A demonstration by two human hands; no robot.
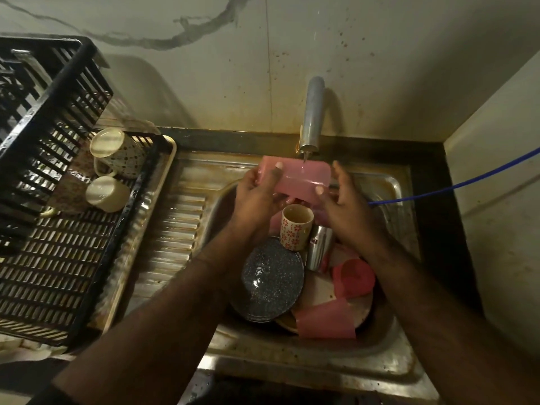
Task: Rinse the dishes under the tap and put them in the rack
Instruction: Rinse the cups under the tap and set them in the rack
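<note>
A pink plastic cup [298,178] lies sideways under the tap [313,115], and a thin stream of water falls on it. My left hand [258,194] grips its left end with thumb and fingers. My right hand [347,211] is at its right end, thumb touching the rim, fingers spread. Below them the sink [388,340] holds a flower-patterned mug [295,228], a steel tumbler [318,247], a speckled dark plate [271,279] and two more pink cups [355,277] [324,321]. The black rack [52,258] stands at the left.
Two pale mugs [117,152] [106,192] lie upside down in the rack's far corner. A ribbed steel drainboard [172,229] lies between rack and sink. A blue hose [455,185] runs in from the right wall. A second black crate [43,92] leans above the rack.
</note>
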